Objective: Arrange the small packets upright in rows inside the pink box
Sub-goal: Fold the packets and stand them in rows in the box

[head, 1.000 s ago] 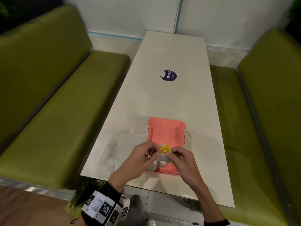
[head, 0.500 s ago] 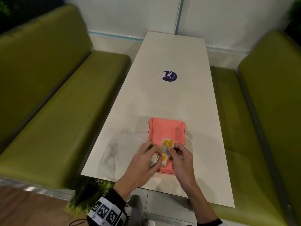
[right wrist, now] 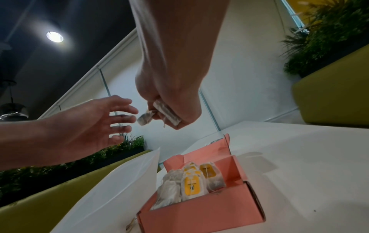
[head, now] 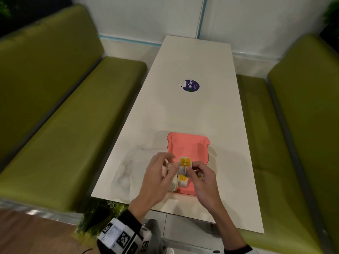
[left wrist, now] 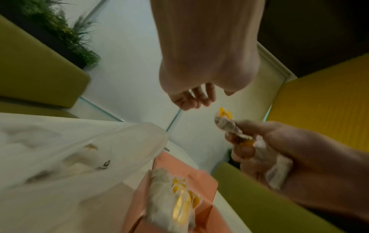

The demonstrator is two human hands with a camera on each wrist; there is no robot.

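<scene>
- Right wrist view shows the job partly done: several packets (right wrist: 191, 186) already stand upright at the near end of the pink box (right wrist: 201, 216), their yellow tags facing the near wall, in what looks like two short rows, though the ones on the left sag against each other.
- The far part of the box floor, towards the open lid flap (head: 187, 142), is bare in the head view, so there is room for more rows.
- The right hand (head: 205, 182) is curled round a small bunch of packets; one packet (head: 185, 162) with a yellow tag sticks up from its fingertips over the box, and more show bunched in the palm in the left wrist view.
- The left hand (right wrist: 85, 130) holds nothing; its fingers are spread and straight, close beside the held bunch and reaching towards it.
- A clear plastic bag (head: 132, 171) lies on the white table (head: 183, 110) just left of the box; I cannot tell from these blurred views whether packets remain inside it.
- What is left, as I judge it: stand the held packets behind those already in place, straighten the sagging ones, and go on until the supply runs out.
- A round purple sticker (head: 190, 85) sits farther up the table, well apart from the work.
</scene>
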